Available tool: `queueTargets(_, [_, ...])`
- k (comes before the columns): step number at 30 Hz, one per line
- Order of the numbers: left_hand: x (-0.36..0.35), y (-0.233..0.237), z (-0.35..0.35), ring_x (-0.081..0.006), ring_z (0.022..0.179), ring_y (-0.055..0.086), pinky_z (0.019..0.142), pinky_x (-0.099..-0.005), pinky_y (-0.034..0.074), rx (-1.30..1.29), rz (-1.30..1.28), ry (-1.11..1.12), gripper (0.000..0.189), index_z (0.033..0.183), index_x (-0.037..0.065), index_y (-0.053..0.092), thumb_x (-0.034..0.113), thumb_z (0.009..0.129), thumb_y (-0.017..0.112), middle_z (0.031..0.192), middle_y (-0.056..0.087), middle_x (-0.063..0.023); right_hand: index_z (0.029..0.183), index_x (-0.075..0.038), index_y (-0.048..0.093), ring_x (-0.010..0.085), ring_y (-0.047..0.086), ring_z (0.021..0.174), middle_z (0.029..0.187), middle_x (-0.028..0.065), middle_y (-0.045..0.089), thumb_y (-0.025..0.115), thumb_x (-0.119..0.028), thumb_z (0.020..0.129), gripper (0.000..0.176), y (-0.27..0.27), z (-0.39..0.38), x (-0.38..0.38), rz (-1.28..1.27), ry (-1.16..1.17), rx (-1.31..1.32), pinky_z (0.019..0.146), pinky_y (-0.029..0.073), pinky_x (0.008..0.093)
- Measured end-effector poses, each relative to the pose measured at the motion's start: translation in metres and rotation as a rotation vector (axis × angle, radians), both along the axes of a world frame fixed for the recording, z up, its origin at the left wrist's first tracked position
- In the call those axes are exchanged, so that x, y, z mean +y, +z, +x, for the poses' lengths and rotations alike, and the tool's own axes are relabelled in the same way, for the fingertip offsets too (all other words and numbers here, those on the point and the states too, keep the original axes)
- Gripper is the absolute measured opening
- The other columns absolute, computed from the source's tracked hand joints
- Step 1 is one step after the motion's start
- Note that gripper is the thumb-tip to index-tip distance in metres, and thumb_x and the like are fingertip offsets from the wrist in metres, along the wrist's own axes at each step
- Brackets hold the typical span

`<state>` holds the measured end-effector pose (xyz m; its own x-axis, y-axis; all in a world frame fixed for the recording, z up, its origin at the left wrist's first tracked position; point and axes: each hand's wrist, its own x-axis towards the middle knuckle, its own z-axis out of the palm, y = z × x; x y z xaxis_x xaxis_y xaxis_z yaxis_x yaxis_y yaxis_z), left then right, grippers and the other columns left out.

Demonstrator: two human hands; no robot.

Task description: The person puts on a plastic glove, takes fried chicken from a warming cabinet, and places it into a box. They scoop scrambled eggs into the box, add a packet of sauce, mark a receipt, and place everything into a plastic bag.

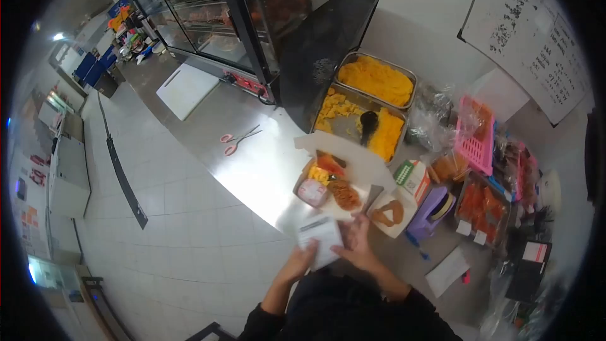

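Dark-sleeved left hand (pixel 299 263) and right hand (pixel 358 247) grasp a white slip (pixel 322 239) in their fingers: apparently a handling step, calling next for steadiness.

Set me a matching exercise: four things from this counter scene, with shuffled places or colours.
Things:
1. Flat white item
2. Scissors
3. Tape dispenser
4. Cutting board

Descriptions:
A. Purple body
B. Beside the glass display case
C. Between the left hand and the right hand
D. Pink handles, lying on the metal counter

Right pairs: 1-C, 2-D, 3-A, 4-B
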<state>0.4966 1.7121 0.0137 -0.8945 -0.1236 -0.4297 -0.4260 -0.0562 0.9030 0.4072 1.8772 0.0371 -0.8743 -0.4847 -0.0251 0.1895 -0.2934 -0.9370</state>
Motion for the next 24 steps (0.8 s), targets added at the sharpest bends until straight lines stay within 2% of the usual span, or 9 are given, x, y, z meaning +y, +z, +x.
queueTargets(4, [-0.098, -0.016, -0.07, -0.0237, 0.094, 0.051, 0.081, -0.0328, 0.041, 0.259, 0.047, -0.572, 0.033, 0.106, -0.001, 0.051, 0.025, 0.09, 0.039, 0.105, 0.056, -0.0141, 0.128, -0.01, 0.013, 0.022, 0.049, 0.101, 0.109, 0.0179, 0.048, 0.063, 0.002, 0.072, 0.075, -0.063, 0.051, 0.006, 0.037, -0.288, -0.1, 0.086, 0.04, 0.0385])
queueTargets(5, [-0.146, -0.074, -0.087, -0.0248, 0.09, 0.053, 0.077, -0.032, 0.042, 0.553, -0.336, -0.347, 0.03, 0.105, 0.0, 0.051, 0.022, 0.09, 0.037, 0.099, 0.057, -0.0149, 0.125, -0.009, 0.02, 0.0236, 0.05, 0.1, 0.109, 0.0186, 0.048, 0.062, 0.001, 0.073, 0.067, -0.079, 0.056, 0.018, 0.288, -0.344, 0.044, 0.085, 0.041, 0.039])
queueTargets(6, [-0.183, -0.086, -0.12, -0.0252, 0.079, 0.055, 0.069, -0.0315, 0.044, 0.289, -0.694, -0.196, 0.028, 0.105, -0.001, 0.052, 0.018, 0.09, 0.038, 0.091, 0.058, -0.015, 0.123, -0.008, 0.026, 0.0253, 0.051, 0.098, 0.108, 0.0193, 0.048, 0.061, 0.0, 0.075, 0.06, -0.093, 0.065, 0.035, 0.551, -0.4, 0.174, 0.084, 0.041, 0.0395])
queueTargets(7, [-0.18, -0.043, -0.143, -0.0202, 0.068, 0.055, 0.061, -0.0286, 0.045, 0.742, -0.918, 0.059, 0.024, 0.106, 0.0, 0.052, 0.013, 0.09, 0.039, 0.084, 0.058, -0.0118, 0.121, -0.006, 0.033, 0.0269, 0.052, 0.097, 0.108, 0.02, 0.048, 0.059, 0.0, 0.076, 0.052, -0.098, 0.077, 0.052, 0.829, -0.452, 0.29, 0.082, 0.042, 0.04])
queueTargets(9, [-0.139, 0.069, -0.161, -0.0103, 0.063, 0.051, 0.058, -0.0235, 0.043, 0.446, -0.65, -0.115, 0.022, 0.106, 0.002, 0.052, 0.003, 0.086, 0.043, 0.08, 0.057, -0.0067, 0.114, -0.007, 0.047, 0.0357, 0.045, 0.102, 0.112, 0.0224, 0.044, 0.058, -0.011, 0.077, 0.039, -0.09, 0.082, 0.075, 1.05, -0.417, 0.409, 0.087, 0.035, 0.0462])
queueTargets(11, [-0.086, 0.097, -0.168, -0.011, 0.064, 0.053, 0.06, -0.0223, 0.044, 0.514, -0.357, -0.552, 0.03, 0.106, 0.002, 0.053, -0.001, 0.077, 0.044, 0.085, 0.058, -0.0079, 0.117, -0.009, 0.047, 0.0392, 0.039, 0.108, 0.115, 0.0235, 0.041, 0.057, -0.017, 0.078, 0.041, -0.083, 0.091, 0.085, 1.343, -0.375, 0.525, 0.09, 0.03, 0.049])
queueTargets(15, [0.099, 0.06, -0.14, -0.0329, 0.098, 0.053, 0.083, -0.0367, 0.043, 0.612, -0.261, -1.202, 0.034, 0.106, 0.0, 0.052, -0.002, 0.072, 0.047, 0.106, 0.053, -0.019, 0.123, -0.014, 0.045, 0.0361, 0.033, 0.114, 0.127, 0.0161, 0.037, 0.051, -0.027, 0.082, 0.043, -0.107, 0.095, 0.09, 1.347, -0.277, 0.547, 0.096, 0.023, 0.0495])
queueTargets(19, [0.245, -0.055, -0.095, -0.0301, 0.102, 0.049, 0.075, -0.0329, 0.044, 1.238, -1.018, -0.775, 0.028, 0.1, 0.003, 0.055, 0.01, 0.074, 0.049, 0.109, 0.051, -0.0149, 0.126, -0.014, 0.041, 0.0327, 0.032, 0.116, 0.13, 0.014, 0.034, 0.047, -0.031, 0.081, 0.049, -0.103, 0.081, 0.088, 1.131, -0.226, 0.558, 0.1, 0.019, 0.0464])
queueTargets(24, [0.269, -0.081, -0.096, -0.0258, 0.095, 0.049, 0.076, -0.0324, 0.039, 0.995, -1.066, -0.89, 0.026, 0.099, 0.007, 0.054, 0.014, 0.075, 0.05, 0.097, 0.05, -0.0086, 0.129, -0.017, 0.038, 0.0368, 0.034, 0.113, 0.13, 0.0117, 0.033, 0.051, -0.041, 0.074, 0.061, -0.097, 0.078, 0.089, 1.371, -0.114, 0.586, 0.098, 0.022, 0.0472])
